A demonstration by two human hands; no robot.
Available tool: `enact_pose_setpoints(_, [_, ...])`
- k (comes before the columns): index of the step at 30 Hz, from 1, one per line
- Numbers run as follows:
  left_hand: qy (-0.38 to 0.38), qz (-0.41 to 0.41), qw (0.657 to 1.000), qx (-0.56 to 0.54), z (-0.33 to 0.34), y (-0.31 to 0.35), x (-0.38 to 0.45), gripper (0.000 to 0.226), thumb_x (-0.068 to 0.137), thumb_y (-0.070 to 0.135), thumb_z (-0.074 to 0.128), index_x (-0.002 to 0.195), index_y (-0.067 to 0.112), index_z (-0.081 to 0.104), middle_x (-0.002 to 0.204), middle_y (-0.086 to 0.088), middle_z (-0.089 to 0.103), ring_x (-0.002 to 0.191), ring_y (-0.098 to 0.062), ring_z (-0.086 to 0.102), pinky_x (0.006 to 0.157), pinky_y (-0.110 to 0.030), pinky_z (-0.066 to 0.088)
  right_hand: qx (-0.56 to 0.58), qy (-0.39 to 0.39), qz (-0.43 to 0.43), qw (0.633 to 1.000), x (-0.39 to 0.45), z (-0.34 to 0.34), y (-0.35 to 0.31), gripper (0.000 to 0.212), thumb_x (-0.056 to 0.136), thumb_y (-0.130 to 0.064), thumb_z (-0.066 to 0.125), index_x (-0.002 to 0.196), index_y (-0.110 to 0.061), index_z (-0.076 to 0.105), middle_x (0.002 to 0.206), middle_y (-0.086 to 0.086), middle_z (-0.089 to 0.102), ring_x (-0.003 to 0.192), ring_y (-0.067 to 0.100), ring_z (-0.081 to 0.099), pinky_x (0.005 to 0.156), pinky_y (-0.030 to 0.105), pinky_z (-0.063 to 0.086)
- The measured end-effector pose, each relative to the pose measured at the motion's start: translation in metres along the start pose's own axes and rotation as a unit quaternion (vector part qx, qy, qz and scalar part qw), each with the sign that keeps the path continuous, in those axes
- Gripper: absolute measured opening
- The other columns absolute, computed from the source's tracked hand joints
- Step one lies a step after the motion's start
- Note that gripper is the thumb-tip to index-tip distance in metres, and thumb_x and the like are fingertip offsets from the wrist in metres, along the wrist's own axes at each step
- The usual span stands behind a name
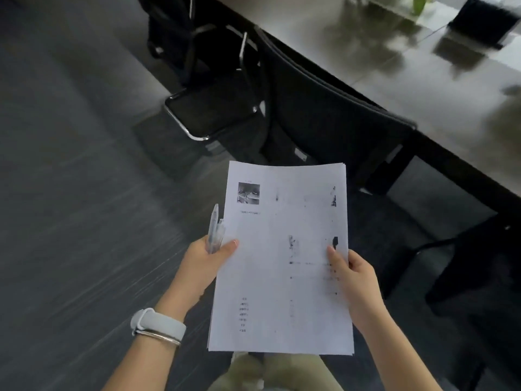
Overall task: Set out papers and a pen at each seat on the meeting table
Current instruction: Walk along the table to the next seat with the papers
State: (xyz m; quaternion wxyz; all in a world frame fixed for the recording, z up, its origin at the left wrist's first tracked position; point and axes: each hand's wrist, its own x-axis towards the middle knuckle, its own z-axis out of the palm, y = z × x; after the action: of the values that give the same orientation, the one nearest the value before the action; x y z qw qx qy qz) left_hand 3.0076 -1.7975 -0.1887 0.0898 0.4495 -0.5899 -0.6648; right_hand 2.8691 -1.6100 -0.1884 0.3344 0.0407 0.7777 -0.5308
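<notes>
Matt white paper sheets (282, 258), printed. Translucent, smooth plastic pens (214, 230). The desk (439, 88) top is smooth and glossy, mirroring plants. Chair frame (183, 125) is shiny chromed metal. Floor (70, 179) looks matt, finely ribbed. Wristband (159, 324) appears matt, soft.

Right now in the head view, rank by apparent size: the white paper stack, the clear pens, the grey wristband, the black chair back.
1. Black chair back
2. White paper stack, enlarged by nearness to the camera
3. Grey wristband
4. Clear pens, partly hidden in the left hand; close to the wristband, so unsure
</notes>
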Motion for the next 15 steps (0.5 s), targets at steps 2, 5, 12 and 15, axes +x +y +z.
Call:
enact_pose_setpoints(2, [0.037, -0.013, 0.999, -0.031, -0.028, 0.001, 0.005, 0.013, 0.086, 0.019, 0.064, 0.074, 0.013, 0.062, 0.063, 0.007, 0.069, 0.046, 0.002, 0.063, 0.042, -0.009, 0.044, -0.009, -0.028, -0.004, 1.000, 0.004, 0.031, -0.011, 0.022, 0.091, -0.031, 0.057, 0.091, -0.012, 0.067, 0.088, 0.009, 0.070, 0.080, 0.028, 0.067, 0.074, 0.044, 0.058])
enact_pose_setpoints(5, [0.077, -0.028, 0.995, -0.052, -0.064, 0.004, 0.029, 0.014, 0.084, 0.025, 0.066, 0.077, 0.013, 0.065, 0.063, 0.008, 0.072, 0.056, -0.009, 0.068, 0.045, -0.015, 0.047, -0.017, -0.052, -0.008, 0.998, 0.023, 0.077, -0.031, 0.025, 0.090, -0.031, 0.057, 0.093, -0.008, 0.066, 0.093, 0.016, 0.070, 0.088, 0.037, 0.067, 0.079, 0.051, 0.057])
enact_pose_setpoints(12, [0.110, -0.042, 0.988, -0.096, -0.126, 0.049, 0.145, 0.023, 0.086, 0.032, 0.063, 0.087, 0.009, 0.065, 0.075, -0.003, 0.073, 0.061, -0.014, 0.068, 0.054, -0.023, 0.050, -0.011, -0.089, -0.024, 0.996, 0.114, 0.174, -0.107, 0.025, 0.088, -0.032, 0.060, 0.090, -0.009, 0.067, 0.096, 0.016, 0.070, 0.092, 0.038, 0.066, 0.082, 0.055, 0.054])
enact_pose_setpoints(15, [0.109, -0.028, 0.990, -0.090, -0.148, 0.094, 0.210, 0.018, 0.087, 0.029, 0.062, 0.084, 0.011, 0.064, 0.072, 0.000, 0.071, 0.057, -0.009, 0.066, 0.049, -0.019, 0.048, -0.005, -0.096, -0.029, 0.995, 0.163, 0.215, -0.158, 0.027, 0.088, -0.033, 0.060, 0.092, -0.006, 0.066, 0.098, 0.018, 0.070, 0.095, 0.040, 0.065, 0.082, 0.057, 0.054])
